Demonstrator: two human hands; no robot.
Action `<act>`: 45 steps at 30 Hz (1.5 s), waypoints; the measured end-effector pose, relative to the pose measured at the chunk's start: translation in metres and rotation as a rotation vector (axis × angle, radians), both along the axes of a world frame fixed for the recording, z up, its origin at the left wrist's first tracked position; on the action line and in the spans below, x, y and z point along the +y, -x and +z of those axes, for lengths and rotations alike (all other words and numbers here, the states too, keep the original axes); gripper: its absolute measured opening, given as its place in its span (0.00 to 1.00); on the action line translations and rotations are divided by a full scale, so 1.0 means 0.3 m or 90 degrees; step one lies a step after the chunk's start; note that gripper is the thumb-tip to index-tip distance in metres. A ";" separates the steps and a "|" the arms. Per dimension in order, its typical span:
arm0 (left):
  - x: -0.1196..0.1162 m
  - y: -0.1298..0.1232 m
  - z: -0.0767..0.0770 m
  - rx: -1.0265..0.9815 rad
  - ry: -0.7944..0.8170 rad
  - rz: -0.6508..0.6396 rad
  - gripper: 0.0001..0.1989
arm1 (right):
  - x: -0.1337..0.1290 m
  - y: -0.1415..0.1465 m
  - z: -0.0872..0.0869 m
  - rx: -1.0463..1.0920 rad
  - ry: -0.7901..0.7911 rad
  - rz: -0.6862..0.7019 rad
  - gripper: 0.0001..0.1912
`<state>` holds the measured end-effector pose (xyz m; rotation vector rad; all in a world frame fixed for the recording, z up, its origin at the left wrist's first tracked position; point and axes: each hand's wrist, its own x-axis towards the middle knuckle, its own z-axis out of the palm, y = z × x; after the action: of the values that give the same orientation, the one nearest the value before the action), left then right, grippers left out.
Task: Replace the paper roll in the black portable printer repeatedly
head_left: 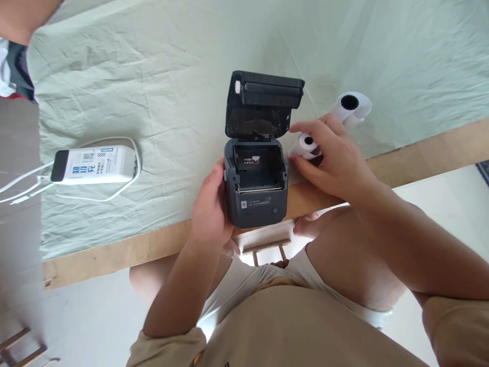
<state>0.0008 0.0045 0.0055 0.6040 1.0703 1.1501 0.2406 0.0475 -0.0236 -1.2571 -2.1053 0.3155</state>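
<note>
A dark grey label printer (257,209) stands near the table's front edge with its lid (263,102) swung up and its paper bay exposed. My left hand (210,204) grips the printer's left side. To its right, my right hand (336,153) has thumb and fingers around a small white paper roll (304,145) with a dark core. Just beyond that hand lies a larger white paper roll (351,104), its loose end curling to the right. The palm hides part of the small roll.
On the left lies a white power strip (95,164) with printed labels and white cables. A pale green cloth (171,102) covers the table, whose wooden edge (114,255) shows at the front. Another person's arm (26,15) reaches in at the upper left.
</note>
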 end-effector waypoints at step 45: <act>-0.036 0.032 0.002 0.127 -0.051 -0.066 0.35 | -0.038 0.103 0.059 0.146 0.010 0.003 0.32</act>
<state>-0.0087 -0.0064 0.0060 0.8410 1.1517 1.0624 0.2097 0.0361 -0.0058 -1.1668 -1.9137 0.4571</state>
